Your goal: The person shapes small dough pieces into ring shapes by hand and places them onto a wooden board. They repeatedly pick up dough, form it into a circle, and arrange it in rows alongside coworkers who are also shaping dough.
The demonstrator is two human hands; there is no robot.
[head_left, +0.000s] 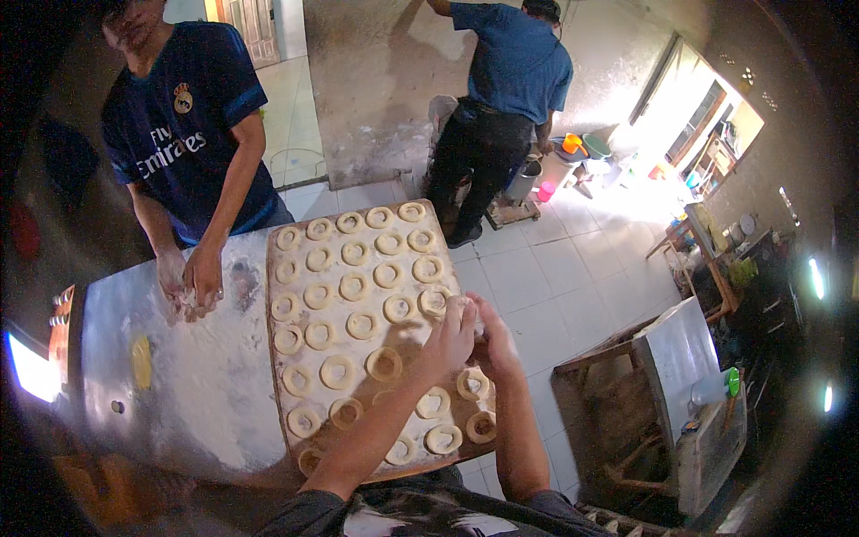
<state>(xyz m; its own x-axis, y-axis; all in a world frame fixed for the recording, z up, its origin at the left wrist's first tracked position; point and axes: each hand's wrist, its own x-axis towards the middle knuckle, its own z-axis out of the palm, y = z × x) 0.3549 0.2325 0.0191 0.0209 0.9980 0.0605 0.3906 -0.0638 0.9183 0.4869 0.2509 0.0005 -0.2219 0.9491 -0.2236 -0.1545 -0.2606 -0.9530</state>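
My left hand (453,335) and my right hand (497,342) meet above the right edge of a floured wooden board (344,268). The fingers of both are bent inward and pressed together. Whatever lies between them, if anything, is hidden. Just beyond my left fingertips sits a ring of dough (433,302), partly covered by the hand. Rows of pale dough rings fill the board, among them one (385,363) left of my left forearm and another (473,384) between my forearms. My forearms hide part of the rows.
Left of the board, a floured metal tabletop (192,394) carries a flat yellow dough piece (141,362). A co-worker (192,125) stands there, floury hands together over the flour. Another person (514,80) bends near buckets by the wall. A wooden-framed stand (680,358) is at right.
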